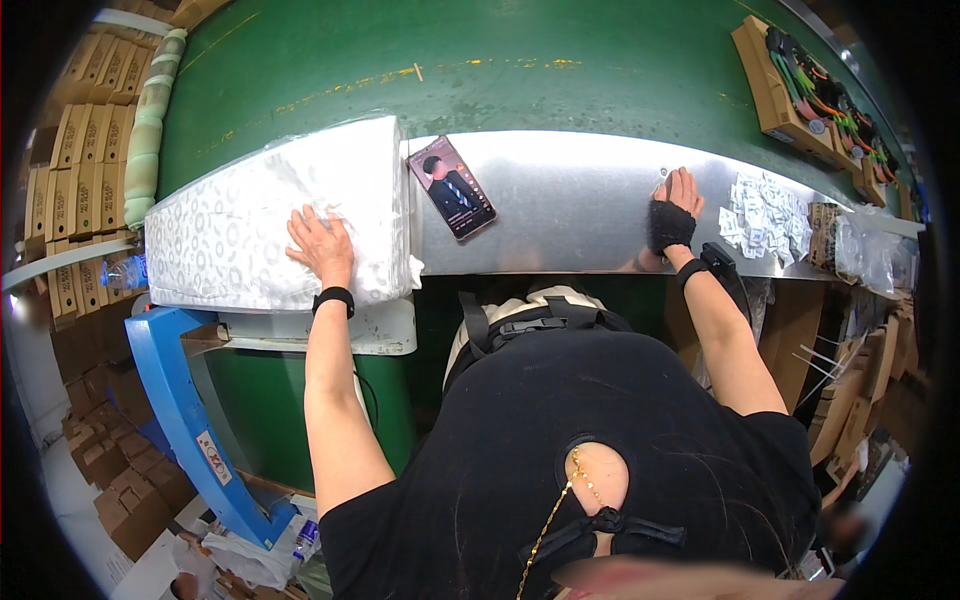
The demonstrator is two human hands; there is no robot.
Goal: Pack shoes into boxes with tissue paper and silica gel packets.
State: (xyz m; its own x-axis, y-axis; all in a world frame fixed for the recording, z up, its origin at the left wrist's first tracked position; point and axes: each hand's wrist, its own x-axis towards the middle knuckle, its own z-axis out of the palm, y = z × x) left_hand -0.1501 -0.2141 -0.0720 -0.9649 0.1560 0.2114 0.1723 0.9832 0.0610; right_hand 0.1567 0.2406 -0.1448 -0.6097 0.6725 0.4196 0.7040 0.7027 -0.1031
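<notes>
My left hand (322, 246) lies with fingers spread on a thick stack of white patterned tissue paper (235, 215), and a dark band circles that wrist. A smartphone (452, 188) with its screen lit rests tilted on the metal tabletop (560, 200), just right of the stack. Farther right, my right hand (677, 208) wears a black fingerless glove. It rests on the metal near the far edge, fingers stretched out and nothing in them. Beside it lies a loose heap of small white packets (765, 220).
Beyond the metal runs a green surface (480, 60) with a box of colourful items (800, 100) at far right. Clear plastic bags (872, 245) lie past the packets. A blue metal frame (195, 420) stands at lower left. Stacked cartons (85, 190) fill the left side.
</notes>
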